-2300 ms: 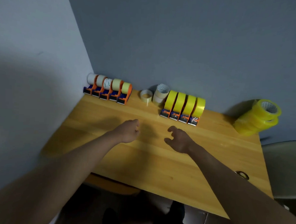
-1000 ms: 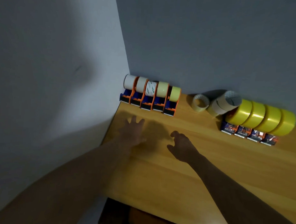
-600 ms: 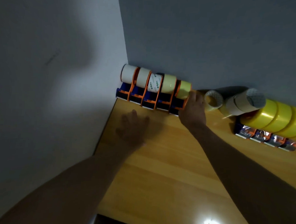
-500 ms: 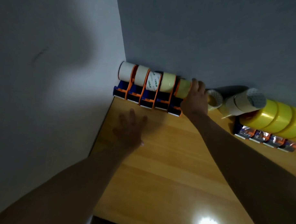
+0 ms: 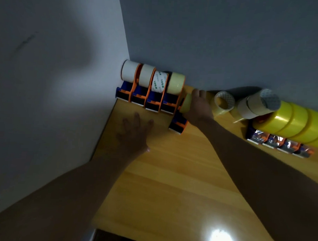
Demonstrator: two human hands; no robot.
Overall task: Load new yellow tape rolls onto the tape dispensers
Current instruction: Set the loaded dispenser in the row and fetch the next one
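1. I am looking down from the head camera at a wooden table (image 5: 170, 175) pushed into a corner where two grey walls meet.

2. My right hand (image 5: 198, 109) is reaching toward 12 o'clock and gripping a tape dispenser (image 5: 178, 123). Its fingers are curling over the pale yellow-green roll (image 5: 186, 102) mounted on it.

3. That dispenser, blue and orange, is sitting on the table out of line with its neighbours, nearer to me than they are and angled slightly.

4. At 11 o'clock from the gripped dispenser, a row of four dispensers (image 5: 148, 100) is standing against the far wall, touching side by side. They are carrying whitish and cream rolls, and one roll has green print on it.

5. My left hand (image 5: 134, 132) is lying flat on the table at 9 o'clock from the gripped dispenser, close to it but apart. Its fingers are spread and relaxed, holding nothing.

6. At 3 o'clock from my right hand, a small clear roll (image 5: 223, 104) is standing on edge near the wall.

7. Further toward 3 o'clock, two beige rolls (image 5: 258, 105) are leaning against a second row of dispensers.

8. That second row (image 5: 280, 142) is already carrying bright yellow tape rolls (image 5: 295, 123), packed together side by side. Their cutter ends are facing me.

9. A bright spot of reflected light (image 5: 220, 239) is glaring on the table edge at 5 o'clock.
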